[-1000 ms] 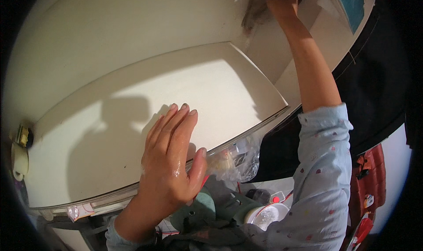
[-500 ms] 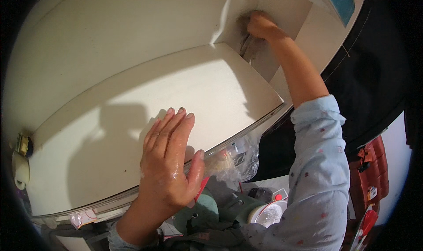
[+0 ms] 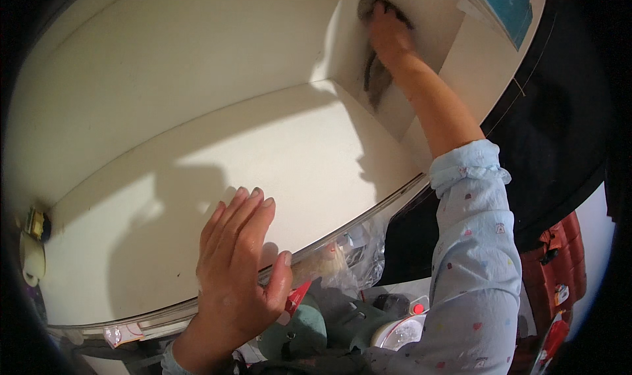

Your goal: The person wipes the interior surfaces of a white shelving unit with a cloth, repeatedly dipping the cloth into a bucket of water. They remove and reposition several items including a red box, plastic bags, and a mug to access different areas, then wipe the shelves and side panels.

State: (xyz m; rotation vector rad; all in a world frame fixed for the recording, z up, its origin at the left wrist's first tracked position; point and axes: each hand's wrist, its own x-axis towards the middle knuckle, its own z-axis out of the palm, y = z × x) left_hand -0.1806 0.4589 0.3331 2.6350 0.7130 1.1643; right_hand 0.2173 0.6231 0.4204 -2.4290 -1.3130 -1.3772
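My right hand (image 3: 393, 38) reaches far into a white compartment, its fingers bent over what looks like a grey cloth (image 3: 368, 7) pressed to the right side wall (image 3: 431, 29). Part of the cloth is covered by the hand. Below the wrist lies a dark grey patch on that wall; whether it is cloth or shadow I cannot tell. My left hand (image 3: 234, 269) looks wet and holds nothing. Its fingers are stretched out over the front edge of the white shelf board (image 3: 316, 177), the thumb apart.
At the shelf's left end sit a cream-coloured roll-like object (image 3: 31, 256) and a small yellow item (image 3: 33, 223). A clear plastic bag (image 3: 362, 256) hangs under the front edge. Lower down is a white bucket (image 3: 401, 335). A blue panel (image 3: 507, 9) juts in at upper right.
My right hand has slid up along the side wall with the grey cloth, which shows more now. The left hand sits slightly lower and further left in view.
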